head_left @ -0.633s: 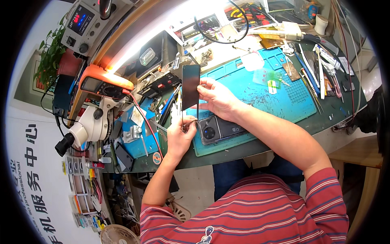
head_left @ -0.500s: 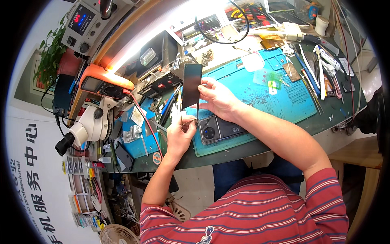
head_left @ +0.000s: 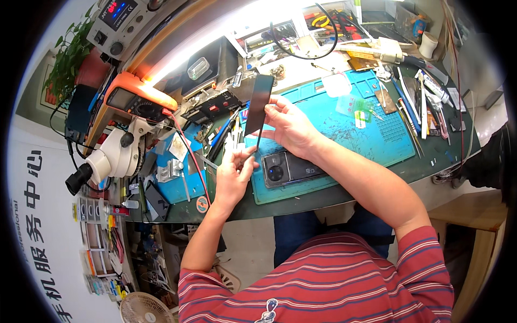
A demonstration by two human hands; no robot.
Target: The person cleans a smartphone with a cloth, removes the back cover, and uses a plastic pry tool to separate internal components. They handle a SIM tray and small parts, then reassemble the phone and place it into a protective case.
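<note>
A dark, flat, glossy phone-sized panel [head_left: 259, 102] is held up at a tilt over the left part of the blue mat. My right hand [head_left: 291, 126] grips its right edge between thumb and fingers. Below the panel, a thin dark strip [head_left: 260, 139] runs down toward my left hand [head_left: 232, 175]. The left fingers are curled together at the strip's lower end; what they pinch is too small to make out. Under my right wrist a dark phone [head_left: 293, 169] lies on the mat, its round camera ring at the left end. My right forearm covers its far side.
The blue repair mat [head_left: 334, 129] carries green and clear films [head_left: 362, 110]. Tweezers and screwdrivers [head_left: 412, 107] lie along its right. To the left stand a white microscope [head_left: 110, 159] and an orange multimeter [head_left: 140, 97]; a red cable [head_left: 191, 156] crosses the bench.
The panel has turned more edge-on and tilts further. My left hand has drawn slightly down and left, away from the panel's lower edge. The right hand keeps its grip; the whole view has shifted slightly.
</note>
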